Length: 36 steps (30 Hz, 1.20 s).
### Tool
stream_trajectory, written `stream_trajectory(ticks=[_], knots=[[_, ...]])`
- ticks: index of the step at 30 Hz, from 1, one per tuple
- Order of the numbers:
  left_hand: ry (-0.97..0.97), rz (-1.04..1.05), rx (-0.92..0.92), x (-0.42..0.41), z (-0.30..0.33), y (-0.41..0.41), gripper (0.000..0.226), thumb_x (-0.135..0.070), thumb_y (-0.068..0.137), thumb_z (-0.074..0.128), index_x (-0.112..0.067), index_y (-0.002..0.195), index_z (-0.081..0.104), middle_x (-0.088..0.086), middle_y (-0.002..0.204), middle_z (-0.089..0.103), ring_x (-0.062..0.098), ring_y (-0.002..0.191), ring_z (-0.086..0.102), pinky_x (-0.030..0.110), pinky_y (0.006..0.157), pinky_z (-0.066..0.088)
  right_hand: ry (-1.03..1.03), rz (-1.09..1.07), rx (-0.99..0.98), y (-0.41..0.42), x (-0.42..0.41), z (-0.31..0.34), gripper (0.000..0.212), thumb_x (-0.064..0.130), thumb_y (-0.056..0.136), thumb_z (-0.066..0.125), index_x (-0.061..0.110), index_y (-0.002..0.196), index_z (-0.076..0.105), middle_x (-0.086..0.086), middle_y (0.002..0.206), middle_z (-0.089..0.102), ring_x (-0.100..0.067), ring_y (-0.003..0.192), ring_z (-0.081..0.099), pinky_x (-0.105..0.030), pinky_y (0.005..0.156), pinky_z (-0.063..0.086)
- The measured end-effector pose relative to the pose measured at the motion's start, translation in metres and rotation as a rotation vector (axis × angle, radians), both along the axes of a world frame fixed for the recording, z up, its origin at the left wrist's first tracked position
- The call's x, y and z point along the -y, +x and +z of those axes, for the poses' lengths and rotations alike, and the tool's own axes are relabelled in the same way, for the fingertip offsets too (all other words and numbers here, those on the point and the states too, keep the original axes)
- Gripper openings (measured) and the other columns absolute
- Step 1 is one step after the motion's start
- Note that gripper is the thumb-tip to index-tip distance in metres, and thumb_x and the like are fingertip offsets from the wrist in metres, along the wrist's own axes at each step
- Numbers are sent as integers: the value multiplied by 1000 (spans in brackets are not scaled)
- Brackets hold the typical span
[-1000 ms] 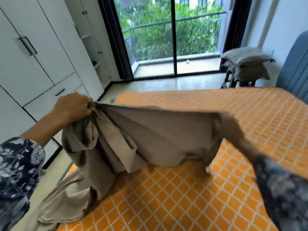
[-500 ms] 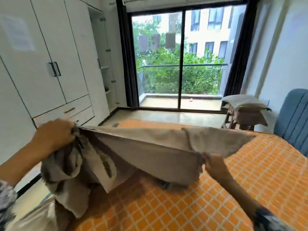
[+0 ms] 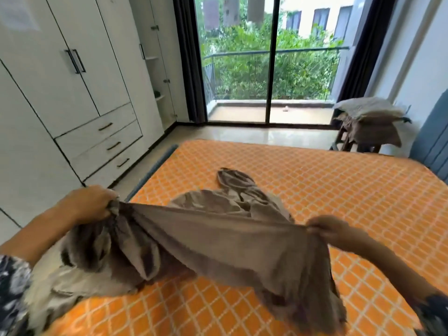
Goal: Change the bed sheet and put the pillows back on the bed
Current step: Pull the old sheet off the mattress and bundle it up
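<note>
Flung forward, sheet [image 3: 218,241] now partly lies on mattress [image 3: 339,202], both hands still gripping.

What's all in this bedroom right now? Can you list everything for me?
sheet: one, grey-brown, stretched between the hands, far end crumpled on the mattress
mattress: one, orange with white lattice, bare
pillows: a grey and brown stack on a stool, far right
headboard: one, blue, right edge
wardrobe: one, white, doors and drawers, left wall
glass door: black-framed, balcony and trees beyond
curtains: two, dark, flanking the glass door
left hand: grips the sheet
right hand: grips the sheet
</note>
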<state>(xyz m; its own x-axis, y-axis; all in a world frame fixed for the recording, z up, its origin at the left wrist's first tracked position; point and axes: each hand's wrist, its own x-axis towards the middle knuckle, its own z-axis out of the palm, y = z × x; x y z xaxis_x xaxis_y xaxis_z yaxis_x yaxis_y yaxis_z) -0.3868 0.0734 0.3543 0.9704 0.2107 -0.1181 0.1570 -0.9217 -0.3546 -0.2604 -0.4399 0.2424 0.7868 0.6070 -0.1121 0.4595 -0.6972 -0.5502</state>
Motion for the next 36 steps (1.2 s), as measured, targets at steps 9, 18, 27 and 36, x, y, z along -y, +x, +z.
stream_trajectory(ticks=[9, 18, 27, 36], knots=[[-173, -632, 207, 111, -54, 11, 53, -28, 73, 31, -33, 107, 72, -5, 86, 74, 16, 73, 70, 19, 44, 43, 264, -102, 257, -40, -60, 39, 24, -6, 87, 49, 3, 91, 71, -9, 92, 67, -17, 84, 61, -11, 74, 40], [-957, -618, 364, 224, -68, 1, 58, -12, 67, 41, -11, 118, 68, 7, 69, 68, 5, 72, 59, -1, 56, 32, 697, -356, 63, -93, -120, 21, 21, -1, 85, 61, 14, 90, 75, 7, 84, 72, 1, 79, 66, -11, 74, 49], [-1026, -443, 135, 210, -132, -34, 47, -33, 71, 39, -15, 104, 66, 2, 91, 71, 21, 87, 67, 38, 74, 53, 759, -417, -99, -154, -136, -17, 22, 1, 88, 59, 20, 89, 47, 4, 80, 59, -7, 77, 60, -13, 69, 46], [-713, -531, 78, 194, -117, -52, 59, -29, 60, 34, -11, 107, 65, 11, 66, 67, 31, 61, 64, 36, 49, 50, 672, -191, 9, -165, -129, -38, 9, 12, 92, 56, 10, 101, 53, -1, 94, 56, -12, 87, 51, -19, 78, 40]])
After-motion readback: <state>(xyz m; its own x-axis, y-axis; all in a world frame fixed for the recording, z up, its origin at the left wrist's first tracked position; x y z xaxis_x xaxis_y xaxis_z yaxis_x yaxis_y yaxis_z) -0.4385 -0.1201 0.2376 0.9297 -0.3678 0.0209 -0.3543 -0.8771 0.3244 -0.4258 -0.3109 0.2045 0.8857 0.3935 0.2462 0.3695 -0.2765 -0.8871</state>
